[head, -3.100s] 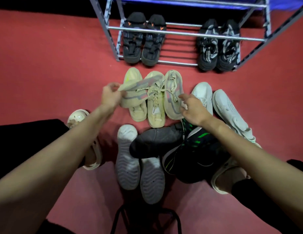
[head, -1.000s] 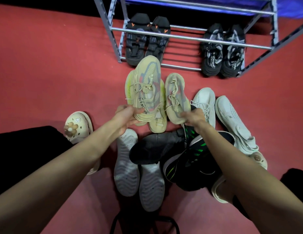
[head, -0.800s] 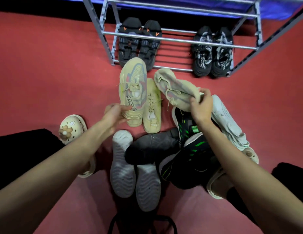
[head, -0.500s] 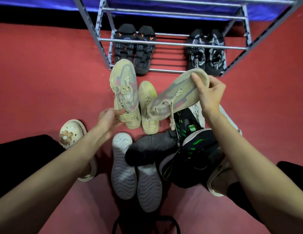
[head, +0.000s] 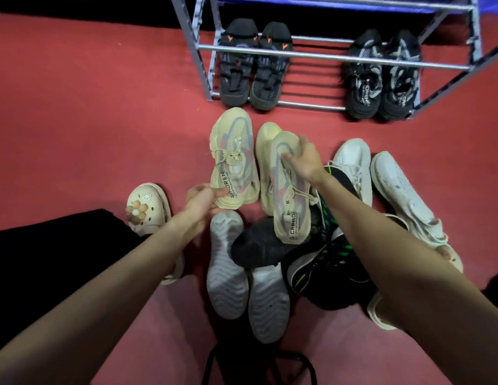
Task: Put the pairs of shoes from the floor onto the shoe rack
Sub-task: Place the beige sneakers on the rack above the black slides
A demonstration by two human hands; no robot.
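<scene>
My left hand (head: 201, 200) grips the heel of one beige sneaker (head: 233, 157), toe pointing at the rack. My right hand (head: 306, 159) holds the toe of the matching beige sneaker (head: 290, 195), heel towards me, above the pile. A third beige shoe (head: 266, 151) lies on the floor between them, partly hidden. The metal shoe rack (head: 306, 55) stands ahead; its bottom shelf holds a black pair with orange marks (head: 253, 65) on the left and a black-and-white pair (head: 384, 76) on the right.
On the red floor lie two grey-soled shoes turned upside down (head: 242, 276), a black shoe (head: 259, 245), a black-and-green sneaker (head: 328, 268) and a white pair (head: 381, 179). A cream clog (head: 147, 209) is on my left foot. A black stool frame (head: 259, 365) shows below.
My right hand lifted the second beige sneaker from the floor, swung it round and now holds it by the toe, beside the one in my left hand.
</scene>
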